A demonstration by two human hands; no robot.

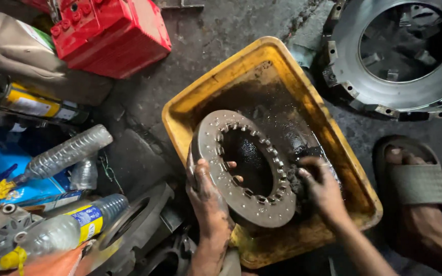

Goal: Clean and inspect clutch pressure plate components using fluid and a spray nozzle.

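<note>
Steel, grey and oily, the toothed ring plate stands tilted on its edge inside the yellow plastic tray, with its lower rim in the dark liquid near the tray's near end. The left hand grips the plate's near-left rim, fingers curling through the central hole. The right hand is closed on a dark wad, maybe a rag, pressed to the plate's right edge. For good cleaning, I judge the left hand should hold firm while the other rubs along the teeth. The plate's face looks up and toward the viewer; its long axis runs from the tray's far-left toward near-right.
</note>
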